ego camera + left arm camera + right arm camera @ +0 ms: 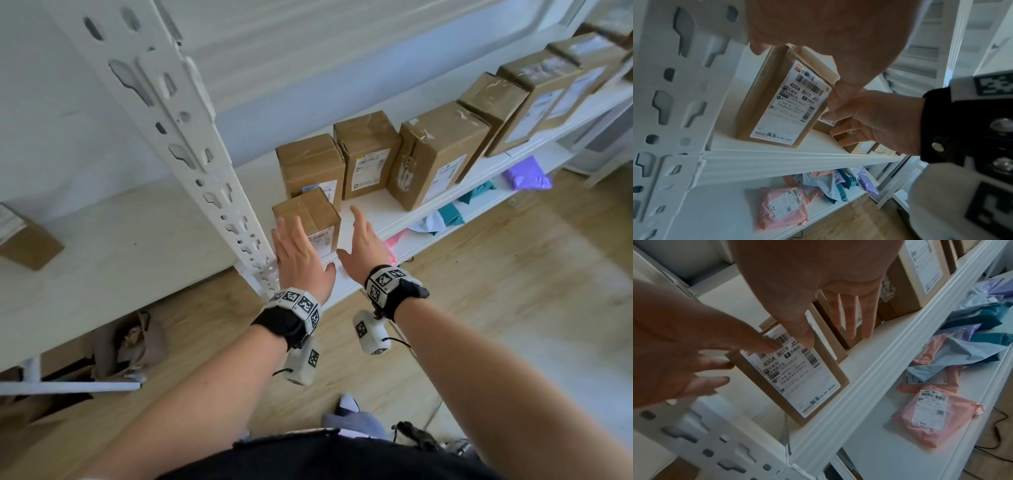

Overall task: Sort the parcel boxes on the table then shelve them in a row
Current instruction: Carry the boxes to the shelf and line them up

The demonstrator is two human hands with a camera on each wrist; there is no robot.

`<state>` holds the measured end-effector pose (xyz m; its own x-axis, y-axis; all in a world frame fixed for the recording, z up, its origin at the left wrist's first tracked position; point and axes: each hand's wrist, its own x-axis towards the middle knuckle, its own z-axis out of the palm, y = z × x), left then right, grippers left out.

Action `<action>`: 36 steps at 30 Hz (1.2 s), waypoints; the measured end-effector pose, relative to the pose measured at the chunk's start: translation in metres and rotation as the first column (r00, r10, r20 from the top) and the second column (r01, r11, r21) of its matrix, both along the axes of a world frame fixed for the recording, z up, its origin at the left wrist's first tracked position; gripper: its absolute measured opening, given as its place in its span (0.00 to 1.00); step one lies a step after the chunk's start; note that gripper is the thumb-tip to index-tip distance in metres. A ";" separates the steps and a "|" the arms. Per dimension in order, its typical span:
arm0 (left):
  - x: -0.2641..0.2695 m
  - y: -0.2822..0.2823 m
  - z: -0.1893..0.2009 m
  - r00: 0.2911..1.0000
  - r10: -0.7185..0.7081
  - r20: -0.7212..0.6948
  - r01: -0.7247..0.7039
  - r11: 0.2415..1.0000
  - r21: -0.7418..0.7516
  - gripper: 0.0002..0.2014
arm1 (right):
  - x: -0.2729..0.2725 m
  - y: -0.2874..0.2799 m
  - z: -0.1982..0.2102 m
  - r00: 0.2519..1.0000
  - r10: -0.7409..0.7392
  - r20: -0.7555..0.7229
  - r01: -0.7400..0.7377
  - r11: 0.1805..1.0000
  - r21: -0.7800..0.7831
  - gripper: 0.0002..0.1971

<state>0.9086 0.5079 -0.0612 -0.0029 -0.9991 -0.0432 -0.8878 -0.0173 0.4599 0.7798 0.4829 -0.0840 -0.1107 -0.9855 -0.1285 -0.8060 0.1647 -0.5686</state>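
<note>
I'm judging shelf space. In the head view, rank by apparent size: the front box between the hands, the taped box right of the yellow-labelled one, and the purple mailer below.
1. taped box
2. front box
3. purple mailer, partly hidden, so unsure.

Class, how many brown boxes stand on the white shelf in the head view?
7 on the shelf: front box, second box behind it, then third box, fourth box, fifth box, sixth box and seventh box running right. More may hide at the blurred far end.

My head view is evenly daylit, bent at its edges, floor (pixel 513 308) smeared at 3 o'clock; wrist views dimmer, bluish, soft.
</note>
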 end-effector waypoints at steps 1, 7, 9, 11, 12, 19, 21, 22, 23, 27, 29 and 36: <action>0.001 0.003 0.000 1.000 -0.028 0.011 0.028 1.000 -0.013 0.55 | 0.001 0.005 0.001 1.000 -0.015 -0.021 0.016 1.000 0.008 0.43; 0.023 0.034 -0.010 0.949 -0.271 0.158 0.283 0.958 -0.054 0.52 | 0.022 0.044 -0.001 0.986 -0.099 -0.131 0.106 0.993 0.050 0.37; 0.039 0.043 -0.016 0.920 -0.353 0.169 0.363 0.932 -0.028 0.51 | 0.035 0.060 -0.002 0.982 -0.106 -0.155 0.118 0.991 0.070 0.36; 0.059 0.049 -0.019 0.896 -0.409 0.169 0.416 0.910 -0.002 0.48 | 0.050 0.076 -0.001 0.976 -0.117 -0.183 0.136 0.986 0.095 0.36; 0.070 0.051 -0.020 0.890 -0.425 0.164 0.430 0.903 0.006 0.47 | 0.060 0.084 -0.001 0.972 -0.123 -0.200 0.146 0.984 0.105 0.35; 0.169 0.064 -0.010 0.879 -0.455 0.144 0.461 0.887 -0.012 0.42 | 0.160 0.116 0.008 0.948 -0.106 -0.299 0.149 0.981 0.126 0.25; 0.202 0.065 -0.007 0.880 -0.452 0.146 0.460 0.888 -0.022 0.42 | 0.195 0.117 0.011 0.946 -0.113 -0.303 0.149 0.984 0.098 0.25; 0.219 0.065 -0.007 0.880 -0.450 0.152 0.459 0.888 -0.026 0.42 | 0.212 0.116 0.012 0.944 -0.117 -0.308 0.147 0.986 0.077 0.25; 0.236 0.064 -0.006 0.880 -0.445 0.163 0.456 0.889 -0.032 0.42 | 0.229 0.115 0.014 0.943 -0.115 -0.313 0.141 0.988 0.062 0.25; 0.305 0.055 -0.005 0.897 -0.399 0.188 0.410 0.912 -0.021 0.37 | 0.294 0.106 0.021 0.942 -0.053 -0.331 0.070 0.997 0.040 0.25; 0.339 0.051 -0.006 0.922 -0.343 0.177 0.350 0.937 -0.007 0.36 | 0.324 0.099 0.024 0.941 0.000 -0.338 0.015 0.999 0.041 0.24; 0.445 0.021 -0.004 0.989 -0.063 0.136 0.061 0.998 0.017 0.41 | 0.418 0.044 0.033 0.919 0.188 -0.346 -0.207 0.978 -0.016 0.30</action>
<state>1.3535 0.5285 -0.0649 -0.0578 -0.9965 -0.0601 -0.9417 0.0345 0.3346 1.1974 0.5274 -0.0515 0.0589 -0.9961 -0.0661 -0.9656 -0.0400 -0.2569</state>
